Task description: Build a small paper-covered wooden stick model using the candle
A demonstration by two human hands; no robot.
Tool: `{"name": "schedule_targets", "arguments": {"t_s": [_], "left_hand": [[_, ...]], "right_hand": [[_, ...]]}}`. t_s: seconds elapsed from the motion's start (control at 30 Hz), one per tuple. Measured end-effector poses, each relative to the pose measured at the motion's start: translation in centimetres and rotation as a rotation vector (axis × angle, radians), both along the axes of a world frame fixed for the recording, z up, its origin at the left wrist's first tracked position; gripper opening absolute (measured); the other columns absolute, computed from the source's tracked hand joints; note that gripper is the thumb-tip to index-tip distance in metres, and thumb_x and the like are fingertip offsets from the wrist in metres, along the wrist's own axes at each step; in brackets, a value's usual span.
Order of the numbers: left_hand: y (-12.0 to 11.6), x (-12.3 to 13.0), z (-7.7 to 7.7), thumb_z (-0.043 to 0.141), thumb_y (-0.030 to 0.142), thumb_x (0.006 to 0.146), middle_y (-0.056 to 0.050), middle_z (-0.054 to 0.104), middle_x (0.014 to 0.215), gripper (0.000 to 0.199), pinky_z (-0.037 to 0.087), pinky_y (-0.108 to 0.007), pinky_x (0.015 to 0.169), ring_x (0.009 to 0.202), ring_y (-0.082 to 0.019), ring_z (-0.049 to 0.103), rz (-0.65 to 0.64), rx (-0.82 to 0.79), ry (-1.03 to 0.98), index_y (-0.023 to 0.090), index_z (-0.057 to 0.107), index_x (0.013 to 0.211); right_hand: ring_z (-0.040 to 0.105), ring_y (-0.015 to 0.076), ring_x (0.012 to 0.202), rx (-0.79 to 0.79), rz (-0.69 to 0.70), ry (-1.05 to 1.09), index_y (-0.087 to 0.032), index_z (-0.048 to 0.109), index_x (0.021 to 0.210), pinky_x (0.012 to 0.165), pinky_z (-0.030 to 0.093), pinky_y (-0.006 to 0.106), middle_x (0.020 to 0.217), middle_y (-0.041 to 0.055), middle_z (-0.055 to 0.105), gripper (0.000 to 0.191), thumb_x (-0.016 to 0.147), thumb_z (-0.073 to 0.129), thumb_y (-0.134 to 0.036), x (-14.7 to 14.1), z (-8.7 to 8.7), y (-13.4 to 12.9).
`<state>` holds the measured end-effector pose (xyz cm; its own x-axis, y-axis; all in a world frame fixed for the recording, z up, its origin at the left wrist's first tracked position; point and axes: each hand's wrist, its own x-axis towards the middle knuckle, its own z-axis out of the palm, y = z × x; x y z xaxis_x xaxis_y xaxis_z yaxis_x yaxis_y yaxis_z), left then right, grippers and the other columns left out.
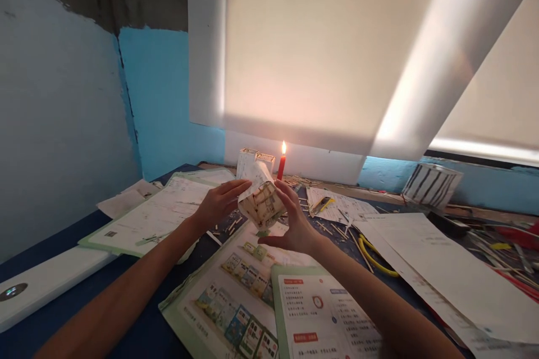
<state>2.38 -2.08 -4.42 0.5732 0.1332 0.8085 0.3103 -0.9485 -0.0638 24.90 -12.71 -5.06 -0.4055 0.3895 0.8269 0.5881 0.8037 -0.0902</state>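
Observation:
A small paper-covered box with thin sticks showing on its open side (261, 206) is held up and tilted in front of me. My left hand (223, 202) has its fingertips closed on the left edge of its paper. On the right side, the fingers of my right hand (297, 223) press against the box, while the thumb reaches out below it. Just behind stands a lit red candle (281, 168), its base hidden by the box and my right hand. White stick-framed paper pieces (248, 158) show behind the box; where they join it, if they do, I cannot tell.
Printed booklets (236, 297) lie below my hands. Loose sticks (324, 229) are scattered behind, near a yellow utility knife (322, 206). White sheets (446, 269) and a yellow cable (374, 255) lie right. A black-striped white box (433, 185) stands by the wall; a white device (54, 286) lies left.

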Motion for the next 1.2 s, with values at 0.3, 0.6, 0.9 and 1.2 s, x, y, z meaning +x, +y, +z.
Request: {"name": "schedule_targets", "arguments": {"t_s": [0.3, 0.6, 0.9, 1.2], "left_hand": [[-2.6, 1.4, 0.7, 0.047, 0.024, 0.092, -0.007, 0.066, 0.114, 0.031, 0.055, -0.030, 0.085, 0.103, -0.019, 0.065, 0.069, 0.266, -0.154, 0.026, 0.057, 0.121], [-3.9, 2.7, 0.4, 0.060, 0.036, 0.081, -0.014, 0.054, 0.128, 0.076, 0.047, -0.043, 0.097, 0.122, -0.028, 0.051, -0.032, 0.226, -0.104, 0.026, 0.017, 0.143], [-4.2, 4.3, 0.8, 0.075, 0.048, 0.062, -0.017, 0.046, 0.131, 0.096, 0.047, -0.047, 0.092, 0.118, -0.033, 0.050, 0.000, -0.384, -0.519, 0.022, 0.018, 0.136], [-2.3, 0.7, 3.8, 0.068, 0.053, 0.064, -0.004, 0.062, 0.098, 0.056, 0.051, -0.025, 0.056, 0.083, -0.020, 0.063, -0.133, -1.322, -0.901, 0.024, 0.045, 0.107]], "right_hand": [[0.027, 0.0377, 0.135, 0.149, -0.159, -0.023, -0.043, -0.003, 0.142, 0.107, 0.031, 0.061, 0.144, 0.0073, 0.025, 0.119, 0.058, 0.080, -0.050, 0.3, 0.1, -0.3], [0.039, 0.0333, 0.126, 0.185, -0.158, 0.197, -0.037, 0.013, 0.143, 0.106, 0.035, 0.056, 0.135, 0.0075, 0.035, 0.099, 0.066, 0.075, -0.041, 0.2, 0.5, -0.5], [0.033, 0.0317, 0.133, -0.017, -0.111, 0.293, -0.035, 0.001, 0.143, 0.106, 0.035, 0.055, 0.144, 0.0091, 0.024, 0.098, 0.073, 0.069, -0.048, -3.1, 2.9, -2.5], [0.055, 0.0214, 0.110, -0.179, -0.042, 0.528, -0.031, 0.033, 0.131, 0.094, 0.049, 0.043, 0.128, 0.0093, 0.047, 0.047, 0.088, 0.052, -0.037, -0.9, 3.1, -0.7]]}}
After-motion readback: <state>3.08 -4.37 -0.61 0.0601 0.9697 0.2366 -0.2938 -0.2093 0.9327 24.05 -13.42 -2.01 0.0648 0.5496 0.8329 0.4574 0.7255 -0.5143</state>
